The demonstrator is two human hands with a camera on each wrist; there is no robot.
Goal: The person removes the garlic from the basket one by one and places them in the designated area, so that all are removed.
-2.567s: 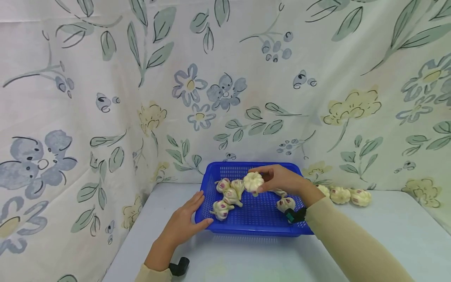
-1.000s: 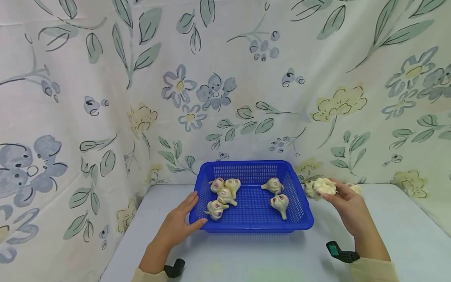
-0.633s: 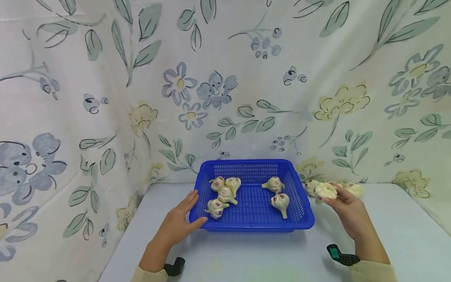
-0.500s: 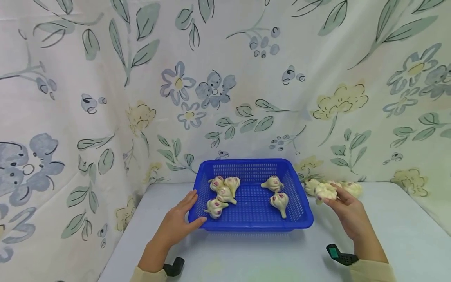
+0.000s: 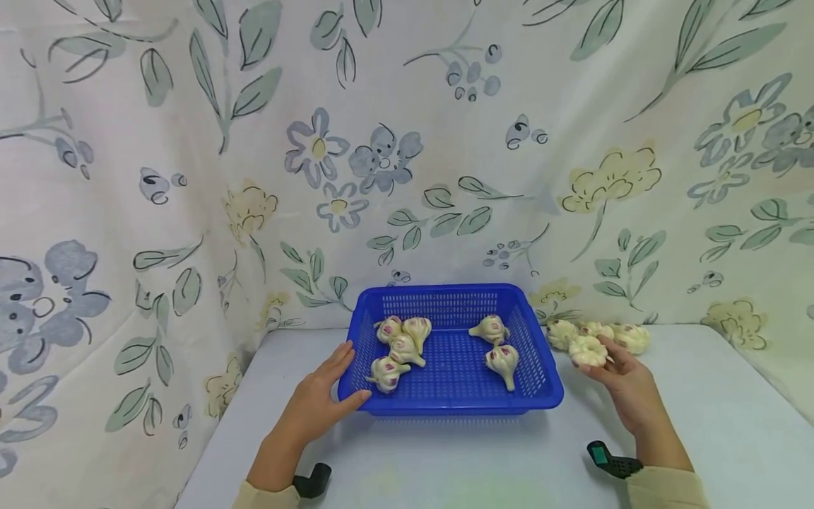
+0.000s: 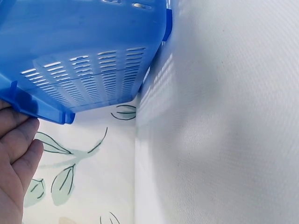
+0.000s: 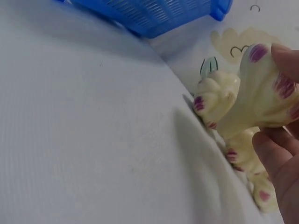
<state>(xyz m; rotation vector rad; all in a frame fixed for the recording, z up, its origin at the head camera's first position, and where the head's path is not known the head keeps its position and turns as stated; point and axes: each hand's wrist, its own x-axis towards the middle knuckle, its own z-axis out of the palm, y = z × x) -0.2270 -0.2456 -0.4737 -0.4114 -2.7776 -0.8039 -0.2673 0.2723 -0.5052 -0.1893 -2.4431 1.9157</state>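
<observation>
Right hand (image 5: 628, 390) pinches a lobed cream garlic bulb (image 5: 586, 351) with purple patches.

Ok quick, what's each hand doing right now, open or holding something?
Left hand: open, touching the blue basket.
Right hand: holding a garlic bulb.

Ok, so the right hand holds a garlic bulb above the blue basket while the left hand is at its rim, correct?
Not above it: the head view shows the garlic bulb in the right hand to the right of the basket. The rest stands.
</observation>
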